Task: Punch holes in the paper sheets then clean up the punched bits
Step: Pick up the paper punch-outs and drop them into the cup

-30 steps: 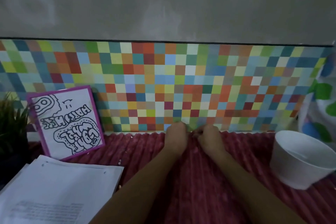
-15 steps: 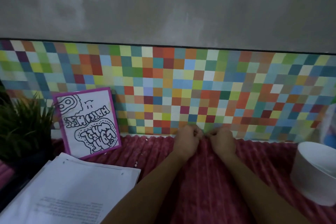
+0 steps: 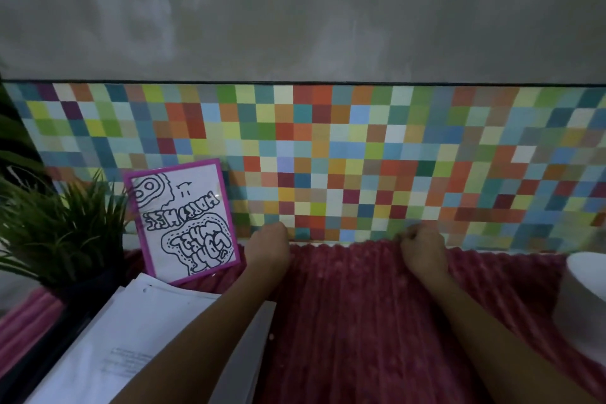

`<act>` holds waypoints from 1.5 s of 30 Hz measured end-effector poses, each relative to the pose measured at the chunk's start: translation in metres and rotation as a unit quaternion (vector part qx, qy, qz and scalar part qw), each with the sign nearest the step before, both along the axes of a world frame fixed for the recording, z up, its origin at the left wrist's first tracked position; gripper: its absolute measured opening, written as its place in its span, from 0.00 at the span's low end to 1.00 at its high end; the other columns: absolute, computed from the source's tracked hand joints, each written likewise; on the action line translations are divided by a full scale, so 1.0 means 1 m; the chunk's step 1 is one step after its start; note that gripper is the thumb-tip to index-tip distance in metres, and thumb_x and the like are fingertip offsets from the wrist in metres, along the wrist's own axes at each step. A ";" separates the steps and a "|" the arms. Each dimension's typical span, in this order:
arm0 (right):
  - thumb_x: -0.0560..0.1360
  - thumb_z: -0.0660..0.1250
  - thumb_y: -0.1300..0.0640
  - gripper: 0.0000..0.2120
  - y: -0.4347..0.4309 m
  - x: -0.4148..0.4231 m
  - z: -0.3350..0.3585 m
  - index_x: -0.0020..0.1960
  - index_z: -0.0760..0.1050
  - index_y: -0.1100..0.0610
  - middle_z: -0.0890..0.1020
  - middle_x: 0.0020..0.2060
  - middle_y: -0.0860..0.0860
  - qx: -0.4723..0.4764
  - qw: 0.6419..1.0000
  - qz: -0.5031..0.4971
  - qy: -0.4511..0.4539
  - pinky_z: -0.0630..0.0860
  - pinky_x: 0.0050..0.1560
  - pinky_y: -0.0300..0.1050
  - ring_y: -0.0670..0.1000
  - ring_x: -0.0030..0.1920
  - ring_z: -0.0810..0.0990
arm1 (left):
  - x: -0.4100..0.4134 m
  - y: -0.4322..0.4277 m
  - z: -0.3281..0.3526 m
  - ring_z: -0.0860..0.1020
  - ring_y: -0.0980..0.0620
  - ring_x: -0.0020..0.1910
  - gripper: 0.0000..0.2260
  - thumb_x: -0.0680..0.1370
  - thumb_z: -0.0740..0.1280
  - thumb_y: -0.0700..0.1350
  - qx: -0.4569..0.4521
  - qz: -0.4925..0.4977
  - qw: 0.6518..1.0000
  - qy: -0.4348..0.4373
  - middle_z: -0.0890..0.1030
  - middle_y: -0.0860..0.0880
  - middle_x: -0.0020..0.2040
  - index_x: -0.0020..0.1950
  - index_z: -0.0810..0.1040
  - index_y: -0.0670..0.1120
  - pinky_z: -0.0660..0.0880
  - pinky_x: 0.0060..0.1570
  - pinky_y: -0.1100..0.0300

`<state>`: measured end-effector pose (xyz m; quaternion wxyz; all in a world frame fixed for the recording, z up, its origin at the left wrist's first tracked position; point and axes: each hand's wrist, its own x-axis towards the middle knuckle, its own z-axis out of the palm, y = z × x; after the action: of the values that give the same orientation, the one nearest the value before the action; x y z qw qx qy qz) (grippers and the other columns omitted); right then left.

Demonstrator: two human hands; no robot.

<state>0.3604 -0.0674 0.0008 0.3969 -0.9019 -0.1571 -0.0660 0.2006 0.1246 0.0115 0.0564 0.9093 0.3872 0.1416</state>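
Two hands work at the far edge of one ribbed, plush red cloth [image 3: 354, 321] spread over the counter. The left hand [image 3: 269, 248] and the right hand [image 3: 423, 251] are set apart, each curled tight on the cloth's scalloped edge below the band of small coloured squares [image 3: 360, 154]; the fingertips are hidden. One stack of white paper sheets [image 3: 131, 338] lies at lower left, partly under the left forearm, with a few tiny white punched bits [image 3: 271, 335] just beside it. One smooth white bowl [image 3: 583, 305] is cut off at right. One purple-bordered card [image 3: 183, 220] leans beside one spiky plant [image 3: 59, 233].
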 end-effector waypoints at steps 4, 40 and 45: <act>0.78 0.63 0.63 0.11 -0.020 0.005 0.020 0.40 0.80 0.63 0.80 0.36 0.55 0.108 0.994 -0.016 0.015 0.67 0.41 0.42 0.56 0.39 0.77 | -0.001 0.005 -0.004 0.82 0.42 0.46 0.09 0.79 0.58 0.36 -0.002 0.000 1.000 -0.026 0.82 0.43 0.47 0.49 0.79 0.41 0.75 0.41 0.53; 0.70 0.69 0.71 0.10 -0.279 0.011 0.110 0.44 0.86 0.60 0.87 0.42 0.55 -0.141 0.989 0.023 -0.045 0.71 0.42 0.39 0.47 0.39 0.79 | 0.142 -0.326 0.079 0.75 0.48 0.57 0.17 0.73 0.72 0.53 0.010 -0.393 0.908 -0.147 0.84 0.50 0.51 0.60 0.77 0.51 0.62 0.56 0.50; 0.68 0.67 0.70 0.15 -0.276 0.002 0.115 0.46 0.86 0.55 0.85 0.46 0.58 -0.177 0.980 0.013 -0.087 0.73 0.36 0.41 0.51 0.38 0.78 | 0.120 -0.327 0.089 0.78 0.48 0.55 0.15 0.74 0.71 0.55 -0.055 -0.390 0.900 -0.187 0.85 0.50 0.49 0.57 0.80 0.50 0.64 0.55 0.50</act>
<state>0.3623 -0.3429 0.1162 0.2170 -0.9465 -0.2122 -0.1098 0.3208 -0.2024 0.1003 0.2280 0.9398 -0.0095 0.2542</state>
